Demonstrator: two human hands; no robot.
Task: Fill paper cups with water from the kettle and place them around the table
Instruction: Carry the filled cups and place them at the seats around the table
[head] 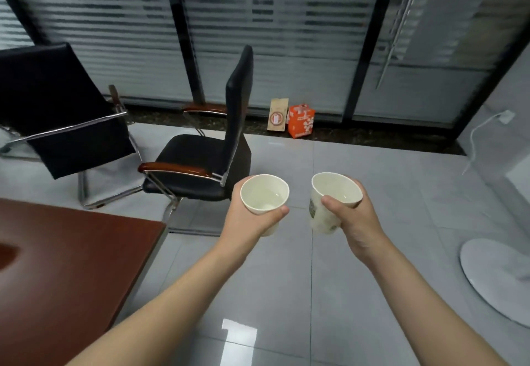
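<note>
My left hand [249, 219] grips a white paper cup [265, 193] with water in it, held upright over the tiled floor. My right hand [352, 222] grips a second paper cup [334, 190], also holding water, with a green print on its side and tilted slightly to the left. Both cups are at about the same height, a short gap between them. The reddish-brown table [66, 265] lies at the lower left, its corner left of my left forearm. No kettle is in view.
Two black chairs [200, 162] [57, 107] with wooden armrests stand beyond the table corner. An orange box [301, 121] and a tan carton [277, 114] sit by the glass wall. A white fan base [499, 273] is at the right on the grey tile floor.
</note>
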